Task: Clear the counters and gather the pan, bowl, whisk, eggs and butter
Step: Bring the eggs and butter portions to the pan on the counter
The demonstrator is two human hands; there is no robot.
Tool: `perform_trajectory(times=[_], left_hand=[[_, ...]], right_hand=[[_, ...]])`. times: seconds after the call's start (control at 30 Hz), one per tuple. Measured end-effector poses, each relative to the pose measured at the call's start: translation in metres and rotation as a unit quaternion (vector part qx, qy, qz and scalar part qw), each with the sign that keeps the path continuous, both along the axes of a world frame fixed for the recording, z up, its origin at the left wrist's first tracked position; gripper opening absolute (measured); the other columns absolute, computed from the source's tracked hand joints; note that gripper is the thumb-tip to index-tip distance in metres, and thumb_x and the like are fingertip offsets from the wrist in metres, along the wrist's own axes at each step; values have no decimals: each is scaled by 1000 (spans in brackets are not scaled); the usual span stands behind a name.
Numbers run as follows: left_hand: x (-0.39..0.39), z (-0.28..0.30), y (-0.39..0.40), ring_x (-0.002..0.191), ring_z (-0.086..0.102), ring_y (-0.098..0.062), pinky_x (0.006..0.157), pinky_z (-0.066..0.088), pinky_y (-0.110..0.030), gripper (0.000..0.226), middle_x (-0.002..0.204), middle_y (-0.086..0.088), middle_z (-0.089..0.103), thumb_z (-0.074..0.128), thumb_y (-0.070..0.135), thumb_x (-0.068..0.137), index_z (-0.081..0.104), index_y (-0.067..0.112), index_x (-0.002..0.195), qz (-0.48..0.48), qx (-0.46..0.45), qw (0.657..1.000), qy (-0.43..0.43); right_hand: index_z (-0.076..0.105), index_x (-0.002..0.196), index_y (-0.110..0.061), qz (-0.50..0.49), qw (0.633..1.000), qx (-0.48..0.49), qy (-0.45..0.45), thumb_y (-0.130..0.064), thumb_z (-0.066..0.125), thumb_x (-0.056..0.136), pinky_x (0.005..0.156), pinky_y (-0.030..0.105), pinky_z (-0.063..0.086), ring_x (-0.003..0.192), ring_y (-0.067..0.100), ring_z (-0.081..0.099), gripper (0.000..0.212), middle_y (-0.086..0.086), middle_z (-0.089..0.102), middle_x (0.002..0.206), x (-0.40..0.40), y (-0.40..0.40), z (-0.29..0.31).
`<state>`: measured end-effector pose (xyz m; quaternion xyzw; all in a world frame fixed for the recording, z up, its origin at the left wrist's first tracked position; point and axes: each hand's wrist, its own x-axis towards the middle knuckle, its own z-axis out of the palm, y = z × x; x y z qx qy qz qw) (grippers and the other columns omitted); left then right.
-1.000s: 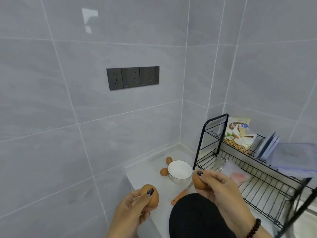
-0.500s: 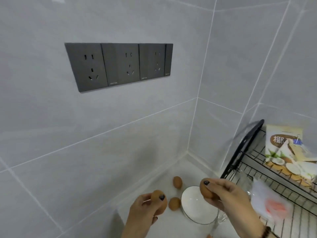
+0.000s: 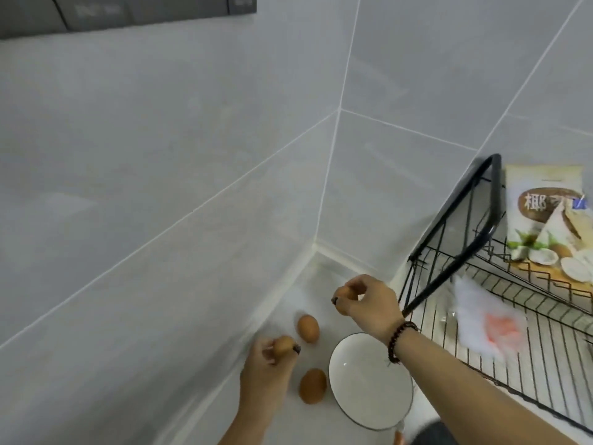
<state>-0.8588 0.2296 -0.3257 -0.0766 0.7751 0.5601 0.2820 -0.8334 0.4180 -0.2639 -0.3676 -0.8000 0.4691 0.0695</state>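
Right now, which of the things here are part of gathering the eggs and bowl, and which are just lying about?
Part of the job:
- egg in the left hand, held at
- egg in the right hand, held at
- two eggs on the counter and
- white bowl

Just lying about:
- black wire rack
- coconut packet
- clear bag with something pink
- wall sockets

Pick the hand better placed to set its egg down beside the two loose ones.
Left. The left hand holds its brown egg low, between the two loose brown eggs; the right hand is farther back.
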Motion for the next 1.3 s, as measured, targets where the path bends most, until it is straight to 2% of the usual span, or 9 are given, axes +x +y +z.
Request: perform_trajectory(times=[0.07,0.17,0.4,0.5,0.6,0.8,1.07,1.2,1.3], left_hand=[[-3,-12,2,79,61,0,62,41,-17,25,84,14,66,79,32,73,57,31,84,-38,-40,998,37],[-4,-22,3,81,62,-2,66,44,-21,24,83,13,67,78,35,73,58,32,86,-78,-74,991,84],[-8,-32,7,93,58,-7,83,49,-28,31,94,18,61,70,44,74,59,38,102,-164,-161,956,184],[-8,-32,10,102,56,-9,90,46,-27,37,104,17,61,66,45,79,58,37,115,-195,-198,935,222],[-8,-33,12,107,54,-8,91,43,-24,40,109,18,61,64,48,82,57,37,120,-198,-222,924,241],[-10,-37,18,115,49,-12,93,41,-31,41,115,16,59,61,47,84,55,38,123,-200,-242,918,241],[-8,-40,16,123,45,-12,100,40,-29,52,127,14,56,64,44,85,49,35,133,-197,-233,925,228],[-6,-37,12,125,45,-14,103,40,-31,54,129,13,55,67,41,82,51,32,133,-180,-219,933,221],[-2,-32,7,117,53,-15,98,45,-34,43,118,14,60,68,37,79,60,32,121,-150,-193,946,215]], right_hand=[[59,100,-13,15,998,22,-53,-11,72,78,64,8,42,84,10,58,26,-9,62,85,-9,6,-18],[59,106,-15,58,984,81,-145,-17,70,79,82,26,50,99,18,58,29,0,63,104,-18,13,-40],[59,105,-18,83,967,115,-211,-23,58,84,85,37,53,99,23,59,21,5,61,111,-27,13,-60],[59,104,-19,89,963,119,-226,-24,53,84,83,37,55,97,24,60,21,6,61,111,-29,13,-64],[59,102,-19,96,959,121,-238,-24,54,84,82,36,55,95,24,60,20,5,61,109,-30,13,-66],[59,104,-17,99,957,112,-249,-23,57,84,81,34,54,94,24,60,21,6,59,109,-30,15,-69],[58,105,-15,109,954,127,-249,-23,56,86,73,30,52,90,22,59,21,5,60,108,-28,12,-75],[54,121,-16,107,959,116,-234,-23,55,87,80,30,52,100,23,59,35,7,57,121,-25,12,-73],[48,132,-16,105,966,112,-208,-22,53,88,87,33,52,109,23,57,44,7,52,132,-20,12,-65]])
